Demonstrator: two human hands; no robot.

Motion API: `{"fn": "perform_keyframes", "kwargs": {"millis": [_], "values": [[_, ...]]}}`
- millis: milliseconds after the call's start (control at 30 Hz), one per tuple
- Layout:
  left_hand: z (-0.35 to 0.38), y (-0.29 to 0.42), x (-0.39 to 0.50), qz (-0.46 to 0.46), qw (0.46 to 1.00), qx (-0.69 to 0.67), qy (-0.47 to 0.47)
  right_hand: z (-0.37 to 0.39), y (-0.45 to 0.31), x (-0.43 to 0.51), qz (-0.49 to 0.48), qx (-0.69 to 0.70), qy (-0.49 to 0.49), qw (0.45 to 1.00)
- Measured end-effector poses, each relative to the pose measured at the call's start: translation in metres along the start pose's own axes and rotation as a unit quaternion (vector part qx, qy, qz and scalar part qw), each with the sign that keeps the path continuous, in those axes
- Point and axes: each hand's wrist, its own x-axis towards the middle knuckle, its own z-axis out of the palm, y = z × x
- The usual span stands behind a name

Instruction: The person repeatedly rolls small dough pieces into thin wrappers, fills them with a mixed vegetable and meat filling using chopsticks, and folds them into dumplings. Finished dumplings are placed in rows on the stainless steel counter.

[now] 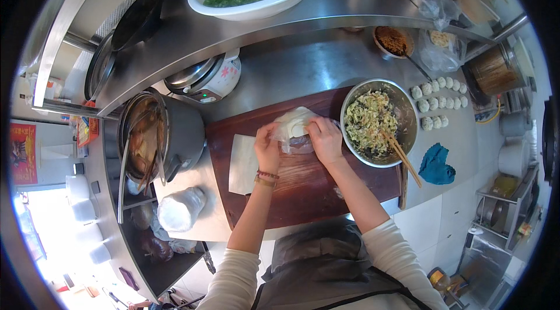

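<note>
Over a dark red wooden board, my left hand pinches the left edge of a clear plastic bag. White round wrappers or dough sheets show in and behind the bag. My right hand holds the other side with thumb and fingers. A pale rectangular sheet or cleaver blade lies on the board to the left; which one I cannot tell. Right of my right hand stands a steel bowl of chopped vegetable filling, with wooden chopsticks resting in it.
Rows of whitish balls and a teal cloth lie at right. A deep pot with tongs, a rice cooker and a wrapped white bundle stand left. Overhead, a steel shelf bears a white basin of greens.
</note>
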Motion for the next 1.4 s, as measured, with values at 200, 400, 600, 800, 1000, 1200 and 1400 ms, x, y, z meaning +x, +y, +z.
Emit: {"fn": "perform_keyframes", "kwargs": {"millis": [200, 400, 600, 800, 1000, 1200, 1400], "values": [[0.012, 0.019, -0.001, -0.018, 0.999, 0.034, -0.005, -0.011, -0.003, 0.0, -0.048, 0.057, -0.032, 0.997], [0.034, 0.012, 0.004, 0.132, 0.966, 0.198, -0.104, -0.059, -0.024, -0.044, 0.241, 0.209, 0.001, 0.948], [0.09, -0.027, -0.003, 0.282, 0.843, 0.405, -0.215, -0.149, -0.033, -0.101, 0.418, 0.35, 0.082, 0.834], [0.104, -0.018, -0.043, 0.327, 0.799, 0.468, -0.187, -0.176, -0.039, -0.151, 0.49, 0.324, 0.023, 0.809], [0.064, 0.01, -0.034, 0.325, 0.823, 0.465, -0.036, -0.186, -0.05, -0.145, 0.482, 0.295, -0.041, 0.824], [0.076, 0.044, 0.044, 0.238, 0.704, 0.507, -0.437, -0.185, -0.046, -0.152, 0.445, 0.328, -0.058, 0.831], [0.019, -0.016, -0.022, 0.315, 0.757, 0.493, -0.293, -0.185, -0.04, -0.175, 0.464, 0.309, -0.021, 0.83]]}}
